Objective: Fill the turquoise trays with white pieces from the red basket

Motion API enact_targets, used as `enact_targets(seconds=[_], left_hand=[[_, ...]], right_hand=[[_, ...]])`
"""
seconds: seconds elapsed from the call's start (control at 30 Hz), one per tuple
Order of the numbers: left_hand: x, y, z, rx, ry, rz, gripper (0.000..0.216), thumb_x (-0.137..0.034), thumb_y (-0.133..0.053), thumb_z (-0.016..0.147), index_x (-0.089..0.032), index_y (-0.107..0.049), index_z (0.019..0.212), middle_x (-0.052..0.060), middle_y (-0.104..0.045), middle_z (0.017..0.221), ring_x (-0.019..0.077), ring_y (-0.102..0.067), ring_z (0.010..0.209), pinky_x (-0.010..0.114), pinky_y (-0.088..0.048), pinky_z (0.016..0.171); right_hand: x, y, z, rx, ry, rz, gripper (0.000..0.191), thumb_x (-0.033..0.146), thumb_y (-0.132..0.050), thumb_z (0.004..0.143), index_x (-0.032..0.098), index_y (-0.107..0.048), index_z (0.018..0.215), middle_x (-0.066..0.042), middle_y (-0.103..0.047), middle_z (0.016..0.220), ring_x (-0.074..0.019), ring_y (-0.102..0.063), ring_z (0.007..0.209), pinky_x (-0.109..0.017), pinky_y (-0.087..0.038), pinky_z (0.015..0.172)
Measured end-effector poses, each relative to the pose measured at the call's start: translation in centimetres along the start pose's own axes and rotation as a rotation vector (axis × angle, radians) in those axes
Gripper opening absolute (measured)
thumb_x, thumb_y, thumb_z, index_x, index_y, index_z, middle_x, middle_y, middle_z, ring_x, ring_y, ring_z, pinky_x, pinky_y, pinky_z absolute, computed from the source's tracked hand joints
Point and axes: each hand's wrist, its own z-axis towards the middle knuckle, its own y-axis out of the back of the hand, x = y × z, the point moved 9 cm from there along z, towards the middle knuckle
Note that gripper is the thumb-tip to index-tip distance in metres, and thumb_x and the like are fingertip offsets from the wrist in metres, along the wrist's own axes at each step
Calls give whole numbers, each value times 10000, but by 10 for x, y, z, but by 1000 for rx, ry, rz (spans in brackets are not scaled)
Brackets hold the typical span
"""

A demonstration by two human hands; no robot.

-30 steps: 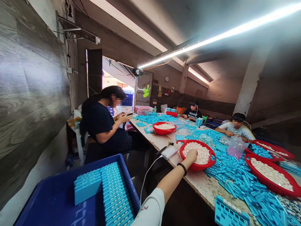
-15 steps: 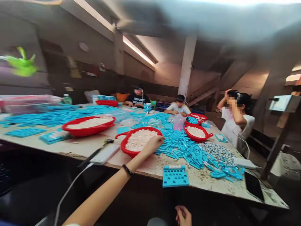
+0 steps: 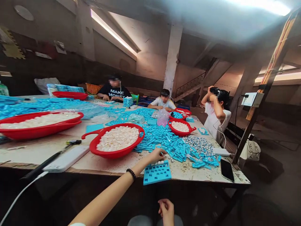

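Note:
My left hand (image 3: 154,156) reaches over the table's front part, its fingers curled just above the top row of a blue plastic frame (image 3: 157,173). That frame holds a few small white pieces along its upper edge. A black bead bracelet (image 3: 131,174) circles my left wrist. Whether the fingers pinch anything is hidden. My right hand (image 3: 166,212) rests low over my lap, below the table, fingers curled. A red basket (image 3: 94,146) of white pieces stands to the left of my left hand, and loose blue strips (image 3: 166,141) lie heaped to its right.
A white power bank (image 3: 67,158) with a cable lies on the scarred table (image 3: 195,172). A phone (image 3: 227,169) sits near the right edge. Another red basket (image 3: 28,133) stands at left. Co-workers sit at the far end (image 3: 114,89) (image 3: 163,102); another person (image 3: 215,113) stands right.
My view has swung to the right. My left hand has left the red basket and now sits above the blue frame. My right hand has come into view low down.

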Motion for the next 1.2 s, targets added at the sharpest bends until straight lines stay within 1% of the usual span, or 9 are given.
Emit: enact_targets(seconds=[0.2, 0.3, 0.4, 0.5, 0.6, 0.67, 0.8, 1.0, 1.2], left_hand=[[-2, 9, -2, -54, 17, -22, 295, -426, -675, 785, -176, -776, 905, 65, -786, 866, 218, -695, 749, 289, -504, 693], [-10, 17, -6, -105, -1, -26, 333, -457, -610, 841, -173, -772, 907, 75, -779, 863, 221, -685, 767, 292, -492, 718], [-24, 24, -16, -154, -25, -41, 359, -477, -577, 869, -186, -770, 948, 75, -779, 920, 224, -671, 820, 296, -480, 750], [-42, 21, -26, -138, -40, -96, 392, -519, -590, 860, -184, -774, 946, 62, -777, 880, 215, -666, 794, 288, -481, 726], [-59, 13, -33, -82, -39, -189, 455, -570, -602, 841, -164, -774, 951, 59, -776, 826, 213, -686, 771, 275, -495, 677], [-66, 9, -35, -55, -34, -244, 486, -596, -605, 832, -160, -774, 964, 61, -781, 827, 216, -701, 778, 274, -507, 670], [-70, 4, -36, -33, -22, -312, 504, -611, -605, 829, -154, -773, 962, 73, -787, 847, 222, -714, 797, 281, -525, 681], [-71, -2, -46, -35, -27, -338, 452, -567, -596, 861, -161, -761, 975, 72, -786, 909, 231, -714, 841, 295, -534, 747], [-74, 0, -76, -247, -66, 121, 301, -404, -537, 954, -226, -716, 1117, 78, -720, 1210, 278, -619, 1168, 386, -433, 1029]], right_hand=[[13, -4, -7, 25, 8, -44, 573, 724, -770, 605, 157, -745, 677, 20, -496, 414, -95, -406, 376, -205, -262, 402], [39, -7, -18, 46, 96, -131, 520, 687, -737, 689, 167, -738, 682, 11, -521, 447, -126, -472, 413, -223, -325, 427], [93, -16, -34, 118, 260, -287, 401, 568, -657, 841, 189, -756, 756, -13, -601, 542, -164, -555, 505, -247, -406, 484], [173, -24, -36, 97, 477, -381, 313, 438, -577, 935, 203, -763, 844, -54, -709, 755, -185, -619, 646, -266, -486, 584], [240, -28, -9, 9, 566, -344, 307, 403, -623, 909, 185, -728, 1100, -76, -722, 912, -187, -655, 746, -262, -531, 631], [264, -32, 17, -11, 563, -315, 392, 411, -679, 863, 180, -696, 1180, -88, -723, 987, -186, -672, 771, -257, -552, 624], [273, -40, 53, 48, 537, -297, 295, 401, -710, 836, 171, -739, 1018, -86, -743, 937, -199, -705, 778, -281, -588, 678], [251, -39, 62, 160, 543, -345, 230, 348, -679, 846, 178, -757, 978, -72, -766, 923, -205, -728, 777, -317, -606, 749], [238, -12, 73, 87, 478, -299, 332, 421, -741, 798, 162, -745, 1006, -96, -771, 920, -232, -741, 840, -329, -613, 756]])
